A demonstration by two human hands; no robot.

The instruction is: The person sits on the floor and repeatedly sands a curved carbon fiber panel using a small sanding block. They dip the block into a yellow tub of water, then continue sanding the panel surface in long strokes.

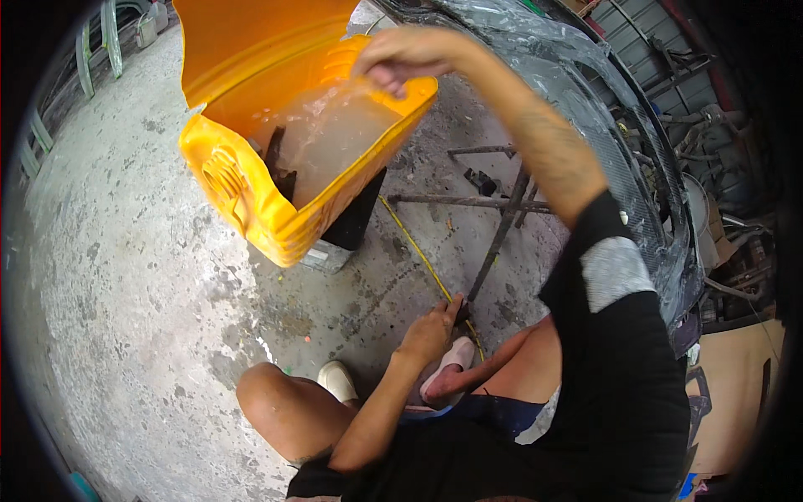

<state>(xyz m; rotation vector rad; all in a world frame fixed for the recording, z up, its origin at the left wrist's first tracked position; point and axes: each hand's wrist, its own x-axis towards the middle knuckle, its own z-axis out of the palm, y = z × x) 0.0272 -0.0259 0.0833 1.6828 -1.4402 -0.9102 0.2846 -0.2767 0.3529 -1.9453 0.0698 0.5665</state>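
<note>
My right hand (404, 60) hangs over a cut-open yellow plastic jug (314, 205), its fingers curled and slightly blurred. Streaks of water fall below the fingers into cloudy water (347, 130) inside. Whatever those fingers hold, if anything, cannot be made out. A dark strip-like thing (274, 151) leans in the jug's near left part. Down by my feet, my left hand (431, 329) closes around a small dark object (461, 313) whose kind is unclear. It sits close to the lower end of a dark metal stand's leg (493, 247).
The jug rests on a black and grey support (339, 243). A large dark, wet-looking panel with carbon-like weave (577, 79) stands to the right. A thin yellow line (418, 255) runs along the stained concrete floor (142, 251). Cardboard (732, 393) and metal parts lie at far right.
</note>
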